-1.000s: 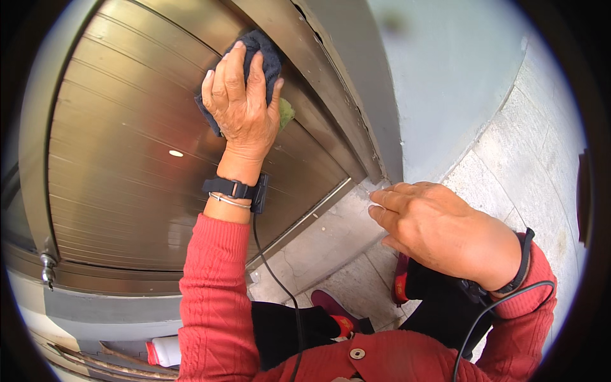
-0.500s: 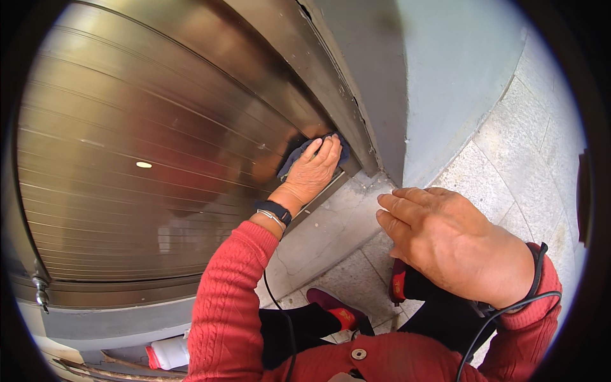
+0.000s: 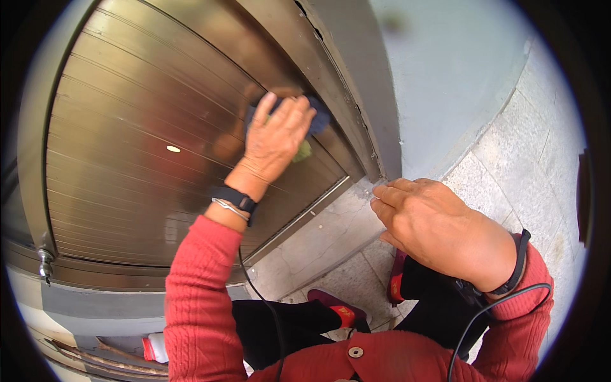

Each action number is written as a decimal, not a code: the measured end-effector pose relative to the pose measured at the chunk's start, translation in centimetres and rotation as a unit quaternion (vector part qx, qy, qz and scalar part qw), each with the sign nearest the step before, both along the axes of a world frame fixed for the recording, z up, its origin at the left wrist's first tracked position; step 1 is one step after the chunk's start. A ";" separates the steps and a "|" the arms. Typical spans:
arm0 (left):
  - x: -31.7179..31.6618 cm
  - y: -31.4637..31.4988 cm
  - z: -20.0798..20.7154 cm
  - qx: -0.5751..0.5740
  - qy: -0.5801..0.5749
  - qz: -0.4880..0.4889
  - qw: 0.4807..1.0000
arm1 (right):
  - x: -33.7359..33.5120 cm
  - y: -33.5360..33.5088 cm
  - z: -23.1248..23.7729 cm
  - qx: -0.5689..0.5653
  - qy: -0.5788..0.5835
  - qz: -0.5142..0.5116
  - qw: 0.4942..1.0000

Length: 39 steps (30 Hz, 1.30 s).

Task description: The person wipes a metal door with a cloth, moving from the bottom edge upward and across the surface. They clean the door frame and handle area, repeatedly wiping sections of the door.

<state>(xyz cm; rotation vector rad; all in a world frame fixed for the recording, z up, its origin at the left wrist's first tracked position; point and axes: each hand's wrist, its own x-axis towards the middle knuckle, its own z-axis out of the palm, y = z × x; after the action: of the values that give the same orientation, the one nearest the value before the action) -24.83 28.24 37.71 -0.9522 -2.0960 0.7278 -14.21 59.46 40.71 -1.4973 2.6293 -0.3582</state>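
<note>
My left hand [image 3: 275, 137] presses a dark blue cloth [image 3: 320, 118] with a yellow-green part against a shiny, brownish metal door [image 3: 127, 184]. The hand is on the door's ribbed lower panel, near the side frame, and its fingers lie over the cloth. Out in front of my body, off the door, my right hand [image 3: 439, 229] hovers above the stone sill with its back toward me. Its fingers are stretched out and I see nothing in them; the palm side is hidden.
A grey wall [image 3: 452, 76] rises beside the door frame [image 3: 344, 95]. Below the door runs a concrete sill [image 3: 305, 242], then stone paving [image 3: 490, 178] where my feet stand. A white container with a red lid [image 3: 156, 347] and sticks [image 3: 105, 363] lie at lower left. Black cables hang from both wrists.
My left hand and the cloth have slid up the door, away from its bottom edge and to the left. My right hand has shifted slightly left. The view has moved a little.
</note>
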 end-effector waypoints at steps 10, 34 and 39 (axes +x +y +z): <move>-1.5 1.3 1.8 0.117 0.122 -0.023 0.985 | 0.3 0.2 -0.3 0.000 0.050 -0.001 0.999; 1.2 -1.0 14.8 0.208 0.265 0.033 0.941 | 0.2 -0.6 -0.6 0.004 0.035 -0.032 0.999; 1.7 -1.2 11.1 0.144 0.183 0.040 0.972 | 0.3 -0.2 -1.1 -0.070 0.102 -0.003 0.992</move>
<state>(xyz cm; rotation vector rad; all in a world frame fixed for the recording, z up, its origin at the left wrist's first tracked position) -23.16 27.06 48.82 -0.5307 -1.8537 0.5688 -13.93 59.29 39.57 -1.6507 2.8184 -0.4204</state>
